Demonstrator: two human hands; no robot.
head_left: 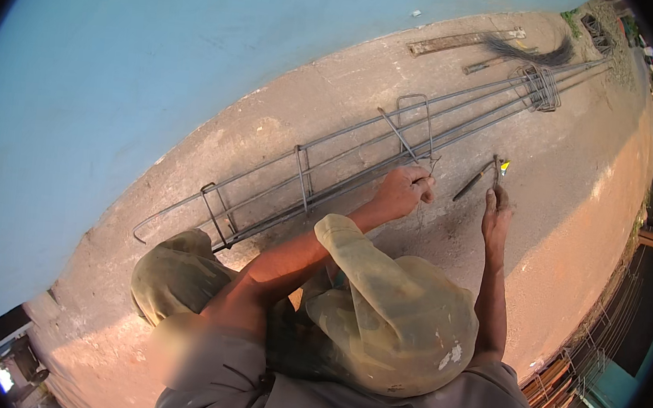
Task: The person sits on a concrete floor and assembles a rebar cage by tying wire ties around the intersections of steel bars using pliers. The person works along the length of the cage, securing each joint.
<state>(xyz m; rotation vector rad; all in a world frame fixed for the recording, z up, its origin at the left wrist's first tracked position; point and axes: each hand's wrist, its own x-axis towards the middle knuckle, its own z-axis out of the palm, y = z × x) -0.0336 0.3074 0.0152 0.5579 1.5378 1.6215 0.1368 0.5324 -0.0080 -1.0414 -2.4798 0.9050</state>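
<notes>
A long cage of steel rebar [347,142] lies on the ground, running from lower left to upper right, with square stirrups [302,172] around its bars. My left hand [404,191] is closed at the near side of the cage, beside a stirrup, pinching thin tie wire [434,167]. Some of the wire hangs below the fingers. Farther right, apart from the cage, my right hand [499,210] grips one handle of a pair of pincers [476,180]. The pincers' other dark handle is spread out to the left.
Several stirrups are bunched [538,89] at the cage's far end. Behind it lie a bundle of dark wire [538,53] and a wooden plank [465,41], near a blue wall [161,57]. My bent knees [402,319] are close below my hands. More bars [555,387] lie at lower right.
</notes>
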